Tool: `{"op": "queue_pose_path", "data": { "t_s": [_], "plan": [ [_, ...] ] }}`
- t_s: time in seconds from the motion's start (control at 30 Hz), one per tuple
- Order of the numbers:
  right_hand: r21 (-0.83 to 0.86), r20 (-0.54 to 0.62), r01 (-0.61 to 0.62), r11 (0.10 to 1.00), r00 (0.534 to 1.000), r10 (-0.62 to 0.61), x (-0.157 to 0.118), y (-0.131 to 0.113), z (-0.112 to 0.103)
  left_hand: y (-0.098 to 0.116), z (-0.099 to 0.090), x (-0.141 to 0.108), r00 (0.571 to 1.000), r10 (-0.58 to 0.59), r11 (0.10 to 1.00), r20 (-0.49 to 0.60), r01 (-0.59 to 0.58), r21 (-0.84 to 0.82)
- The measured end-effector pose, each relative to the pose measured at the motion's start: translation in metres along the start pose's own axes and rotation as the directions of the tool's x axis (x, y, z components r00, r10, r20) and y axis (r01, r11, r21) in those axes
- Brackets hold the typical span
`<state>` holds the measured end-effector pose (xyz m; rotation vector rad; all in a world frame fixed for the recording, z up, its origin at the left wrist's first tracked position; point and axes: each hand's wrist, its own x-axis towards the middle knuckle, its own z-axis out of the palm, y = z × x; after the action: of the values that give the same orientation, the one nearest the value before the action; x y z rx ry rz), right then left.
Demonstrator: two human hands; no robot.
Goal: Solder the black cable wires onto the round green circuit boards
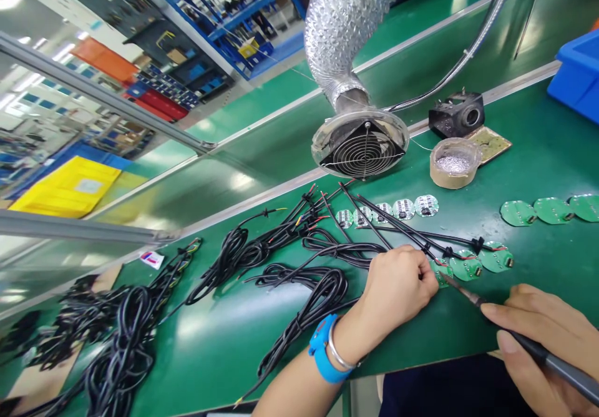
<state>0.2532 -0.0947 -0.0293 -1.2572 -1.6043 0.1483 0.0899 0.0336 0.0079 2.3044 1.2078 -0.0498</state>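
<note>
My right hand (538, 329) grips a soldering iron (519, 340), its tip resting at a small round green circuit board (443, 274). Closed at the left edge of that board is my left hand (402, 283); what its fingers pinch is hidden. A red wire end from a black cable (397, 225) reaches the same board. Beside it lie two more round green boards, a middle one (465, 269) and a right one (496, 257), each with a cable's red wire end on it. Coiled black cables (322, 292) lie left of my left hand.
A fume extractor hood (360, 145) hangs over the bench. Behind lie a row of round boards (402, 209), a solder tin (455, 162) and a black iron holder (456, 115). More green boards (552, 211) and a blue bin (578, 77) sit right; cable bundles (124, 342) lie left.
</note>
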Motion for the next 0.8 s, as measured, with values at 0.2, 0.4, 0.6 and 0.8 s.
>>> {"op": "queue_pose_path", "data": {
  "t_s": [0.2,0.4,0.6,0.8],
  "plan": [
    [0.01,-0.056,-0.097,0.995,0.994,0.097,0.011,-0.011,-0.011,0.002,-0.003,0.001,1.0,0.004,1.0,0.009,-0.004,0.022],
    [-0.055,-0.077,-0.062,0.997,0.995,0.058,0.024,-0.02,-0.015,-0.004,-0.008,-0.002,0.99,0.131,0.989,0.061,-0.126,-0.076],
    [-0.059,-0.013,-0.025,0.998,1.0,0.024,0.015,-0.019,-0.003,-0.008,-0.004,-0.009,0.947,0.302,0.935,0.111,-0.317,0.159],
    [-0.118,0.01,0.02,0.993,1.0,-0.019,0.01,-0.019,0.003,-0.006,0.001,-0.008,0.937,0.336,0.899,0.097,-0.35,0.264]
  ]
}}
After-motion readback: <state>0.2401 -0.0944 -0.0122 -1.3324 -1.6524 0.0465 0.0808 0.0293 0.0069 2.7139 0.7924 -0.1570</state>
